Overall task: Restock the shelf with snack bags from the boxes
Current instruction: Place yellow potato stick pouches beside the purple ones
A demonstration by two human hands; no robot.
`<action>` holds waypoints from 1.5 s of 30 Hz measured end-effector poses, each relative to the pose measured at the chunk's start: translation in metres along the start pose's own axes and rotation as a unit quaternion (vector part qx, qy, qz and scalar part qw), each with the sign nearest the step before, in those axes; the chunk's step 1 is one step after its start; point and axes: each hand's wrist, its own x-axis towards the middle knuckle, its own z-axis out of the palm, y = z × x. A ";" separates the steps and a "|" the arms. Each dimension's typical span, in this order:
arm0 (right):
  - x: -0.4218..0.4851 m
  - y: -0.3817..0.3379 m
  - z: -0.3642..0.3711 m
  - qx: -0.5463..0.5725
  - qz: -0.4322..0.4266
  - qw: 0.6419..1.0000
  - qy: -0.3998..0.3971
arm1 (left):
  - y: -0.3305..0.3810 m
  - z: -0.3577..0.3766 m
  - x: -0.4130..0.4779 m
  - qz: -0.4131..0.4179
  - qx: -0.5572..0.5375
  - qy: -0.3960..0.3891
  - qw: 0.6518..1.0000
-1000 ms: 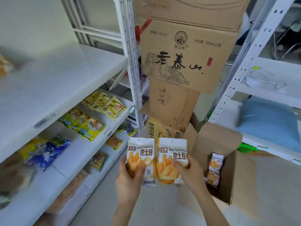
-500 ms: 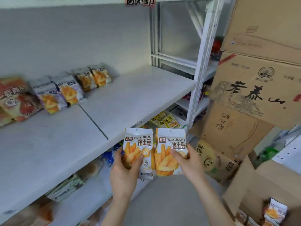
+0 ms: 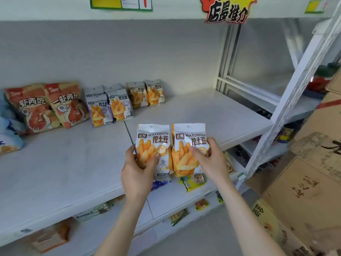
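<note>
White metal shelf [image 3: 193,111] against a grey back wall [image 3: 110,52], matte board, one seam running front to back near the middle. Bounded on the right by a perforated white upright [image 3: 287,100]; just beyond it, stacked cardboard boxes [image 3: 310,182] with brush-script characters, cropped. Open board from the seam to the right edge, and along the whole front strip. Underneath, a lower shelf [image 3: 171,200] carrying a yellow packet [image 3: 193,182] and other small packs, too blurred to name.

Ranged along the back left: two red bags [image 3: 48,106] printed "一虾两吃", then purple-tinted WATUDOU bags [image 3: 108,109], then two tan WATUDOU bags [image 3: 145,93] leaning upright on the wall.

Held upright over the shelf's front edge, side by side and touching: left snack bag [image 3: 156,139], pinched by the left hand [image 3: 138,172], thumb across the front, fingers curled round the outer edge; right snack bag [image 3: 190,139], gripped the same way by the right hand [image 3: 212,163]. Printed on both: "WATUDOU", "挖土豆", a picture of fries; on the left one also a round "20" badge. Overhead, fixed to the shelf above, a red-and-yellow sign [image 3: 227,10] reading "店長推介".
</note>
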 end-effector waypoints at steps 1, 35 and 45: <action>0.016 0.000 0.000 -0.007 -0.009 1.000 -0.009 | 0.004 0.008 0.008 0.000 0.000 0.010 1.000; 0.398 0.080 0.181 0.040 -0.077 0.991 -0.099 | -0.059 0.191 0.322 -0.063 0.046 0.185 0.980; 0.443 0.095 0.210 0.006 -0.067 0.989 -0.130 | -0.075 0.209 0.364 -0.048 0.088 0.183 0.978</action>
